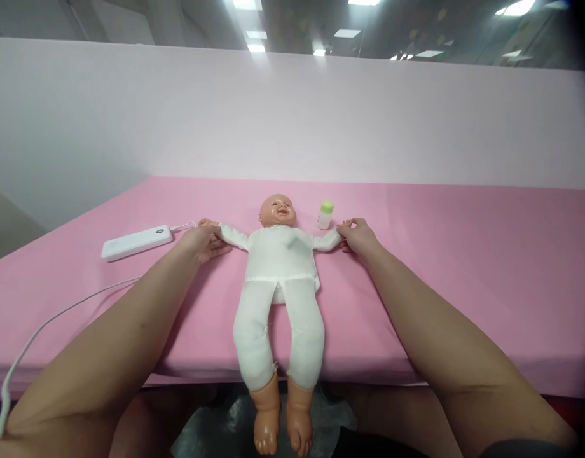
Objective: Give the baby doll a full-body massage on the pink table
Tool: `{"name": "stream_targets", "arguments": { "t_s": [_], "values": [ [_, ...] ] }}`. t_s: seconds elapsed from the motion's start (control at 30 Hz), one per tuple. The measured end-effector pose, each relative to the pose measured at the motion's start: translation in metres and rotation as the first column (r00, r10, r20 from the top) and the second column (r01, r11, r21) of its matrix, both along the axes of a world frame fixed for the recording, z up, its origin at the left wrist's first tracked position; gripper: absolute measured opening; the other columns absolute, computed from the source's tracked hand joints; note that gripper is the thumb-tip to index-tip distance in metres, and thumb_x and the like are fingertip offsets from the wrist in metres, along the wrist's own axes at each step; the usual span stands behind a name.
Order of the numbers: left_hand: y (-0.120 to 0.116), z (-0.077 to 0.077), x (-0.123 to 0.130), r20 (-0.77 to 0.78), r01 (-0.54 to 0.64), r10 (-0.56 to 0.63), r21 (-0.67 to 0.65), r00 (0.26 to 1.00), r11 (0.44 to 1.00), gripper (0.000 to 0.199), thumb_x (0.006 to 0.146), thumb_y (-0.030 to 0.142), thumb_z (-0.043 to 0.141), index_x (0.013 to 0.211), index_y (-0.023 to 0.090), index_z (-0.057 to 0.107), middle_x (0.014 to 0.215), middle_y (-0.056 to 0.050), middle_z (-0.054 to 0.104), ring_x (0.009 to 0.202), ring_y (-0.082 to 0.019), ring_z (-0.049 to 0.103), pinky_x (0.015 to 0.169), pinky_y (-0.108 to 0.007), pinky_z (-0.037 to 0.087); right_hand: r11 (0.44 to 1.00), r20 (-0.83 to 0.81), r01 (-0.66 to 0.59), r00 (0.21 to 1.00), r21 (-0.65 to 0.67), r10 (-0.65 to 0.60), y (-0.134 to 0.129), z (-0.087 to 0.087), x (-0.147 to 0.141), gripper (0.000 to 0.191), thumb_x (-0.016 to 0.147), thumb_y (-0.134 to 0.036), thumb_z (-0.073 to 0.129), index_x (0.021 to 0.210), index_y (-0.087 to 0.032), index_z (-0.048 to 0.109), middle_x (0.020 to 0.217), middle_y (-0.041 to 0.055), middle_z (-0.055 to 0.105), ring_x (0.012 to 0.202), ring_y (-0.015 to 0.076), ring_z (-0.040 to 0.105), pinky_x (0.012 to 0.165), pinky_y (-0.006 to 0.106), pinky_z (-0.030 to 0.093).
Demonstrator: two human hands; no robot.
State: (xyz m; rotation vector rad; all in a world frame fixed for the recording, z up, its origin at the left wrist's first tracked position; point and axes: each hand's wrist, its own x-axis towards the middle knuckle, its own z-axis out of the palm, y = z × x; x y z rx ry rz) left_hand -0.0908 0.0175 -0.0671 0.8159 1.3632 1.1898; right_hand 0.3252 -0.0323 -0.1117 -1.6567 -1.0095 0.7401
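Holding doll point(283, 254) by both arms

L hand point(208, 243) gripping one wrist, R hand point(360, 238) the other; prob. to spread arms evenly. Lies face-up on pink tabletop point(464, 267), feet past near edge. Bottle point(325, 219), upright, nr R hand, apparently set clear.

No legible words, numbers, brands or signs. On the white oblong device point(137, 243), lying toward the left edge of the pink worktop point(464, 273), just a dark oval spot point(159, 231) near the end with the cable point(182, 226), too small to make out. On the small green-capped bottle point(325, 216), standing toward the worktop's back edge, a tiny marking point(320, 219), likewise unreadable.
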Motion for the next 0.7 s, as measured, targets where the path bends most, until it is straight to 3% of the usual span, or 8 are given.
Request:
{"name": "stream_targets", "arguments": {
  "t_s": [0.1,0.2,0.3,0.4,0.5,0.6,0.7],
  "values": [
    [0.000,0.000,-0.002,0.025,-0.005,0.006,-0.060,1.000,0.998,0.029,0.074,0.006,0.071,0.098,0.017,0.059,0.095,-0.015,0.074,0.090,-0.033,0.078,0.080,-0.049,0.067,0.988,0.022,-0.017,1.000,-0.154,0.020,0.002,-0.003,0.000,0.065,0.079,-0.033,0.076,0.137,-0.020,0.049,0.089,0.0105,0.073,0.064,0.0228,0.070,0.051,0.032,0.058],
    [0.000,-0.002,0.000,0.015,-0.017,0.017,-0.003,1.000,1.000,0.032,0.074,0.007,0.071,0.102,0.018,0.059,0.100,-0.014,0.074,0.090,-0.031,0.078,0.081,-0.048,0.066,0.990,0.033,0.009,0.999,-0.144,-0.004,0.000,0.000,-0.003,0.070,0.079,-0.034,0.076,0.141,-0.021,0.047,0.100,0.0125,0.074,0.067,0.0227,0.071,0.052,0.033,0.060],
    [-0.004,-0.004,0.005,-0.019,-0.003,0.006,0.146,1.000,0.989,0.038,0.074,0.012,0.072,0.109,0.020,0.059,0.107,-0.011,0.074,0.090,-0.026,0.077,0.085,-0.044,0.065,1.000,0.013,0.022,1.000,0.021,-0.022,-0.007,0.010,-0.013,0.071,0.081,-0.038,0.077,0.143,-0.023,0.046,0.121,0.0134,0.071,0.080,0.0218,0.073,0.059,0.032,0.064],
    [-0.018,-0.002,0.014,-0.272,0.109,-0.003,0.375,0.962,0.921,0.039,0.077,0.027,0.075,0.114,0.020,0.063,0.111,-0.010,0.073,0.097,-0.025,0.074,0.089,-0.041,0.062,0.965,0.074,-0.075,0.996,0.252,0.058,-0.020,0.022,-0.032,0.069,0.085,-0.039,0.075,0.146,-0.024,0.047,0.120,0.0095,0.072,0.089,0.0200,0.072,0.073,0.032,0.064],
    [-0.037,0.002,0.025,-0.612,0.364,0.018,0.493,0.791,0.790,0.040,0.084,0.043,0.072,0.119,0.023,0.068,0.114,-0.007,0.074,0.103,-0.025,0.071,0.091,-0.038,0.059,0.871,0.302,-0.316,0.930,0.375,0.208,-0.037,0.033,-0.056,0.052,0.085,-0.033,0.074,0.135,-0.024,0.061,0.119,0.0077,0.074,0.093,0.0196,0.070,0.081,0.033,0.060],
    [-0.050,0.004,0.035,-0.853,0.657,0.024,0.419,0.521,0.627,0.039,0.087,0.046,0.069,0.120,0.026,0.074,0.119,-0.006,0.074,0.108,-0.026,0.068,0.097,-0.039,0.055,0.716,0.586,-0.633,0.711,0.294,0.389,-0.050,0.039,-0.075,0.033,0.085,-0.027,0.075,0.118,-0.024,0.073,0.112,0.0049,0.076,0.095,0.0207,0.068,0.083,0.034,0.055],
    [-0.053,0.003,0.039,-0.954,0.810,0.110,0.296,0.280,0.506,0.038,0.090,0.037,0.064,0.125,0.024,0.075,0.122,-0.008,0.073,0.113,-0.028,0.065,0.101,-0.043,0.052,0.609,0.734,-0.768,0.527,0.196,0.428,-0.056,0.043,-0.084,0.020,0.087,-0.024,0.075,0.107,-0.026,0.078,0.100,0.0027,0.076,0.094,0.0211,0.067,0.086,0.035,0.052]
  ]
}}
